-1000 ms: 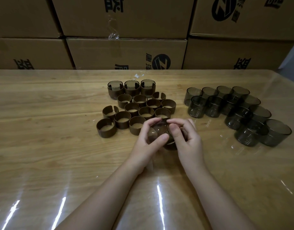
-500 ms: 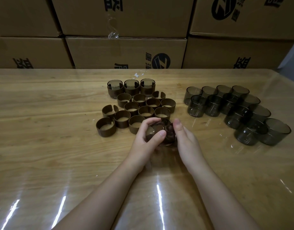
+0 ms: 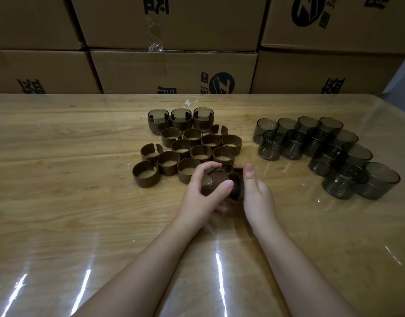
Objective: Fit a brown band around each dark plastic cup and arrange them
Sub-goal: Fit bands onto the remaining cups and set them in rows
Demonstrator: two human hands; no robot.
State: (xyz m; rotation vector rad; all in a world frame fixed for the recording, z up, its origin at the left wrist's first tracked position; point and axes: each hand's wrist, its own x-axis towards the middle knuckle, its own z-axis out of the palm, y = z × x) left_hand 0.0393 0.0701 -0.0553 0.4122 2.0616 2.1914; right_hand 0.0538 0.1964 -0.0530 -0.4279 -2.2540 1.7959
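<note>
Brown band (image 3: 239,179) and dark cup (image 3: 216,183) are held together just above the wooden table (image 3: 59,179), between the two hands and right in front of the loose bands. The cup lies on its side, its long axis running roughly left to right, one round end turned toward the right palm. I cannot tell whether that end is the mouth or the base.

The left hand (image 3: 200,197) wraps the cup, fingers curled over the top and thumb across the near side, forearm coming in from the lower left. The right hand (image 3: 257,197) stands on edge with fingers straight and thumb up, its palm set against the band's end, gripping nothing.

Beyond the hands, a cluster of empty bands (image 3: 187,145) sits upright on the table. Three banded cups (image 3: 181,120) stand in a row behind them. To the right, apart from them, bare cups (image 3: 322,147) are grouped. Cardboard boxes (image 3: 174,69) are stacked behind the table.
</note>
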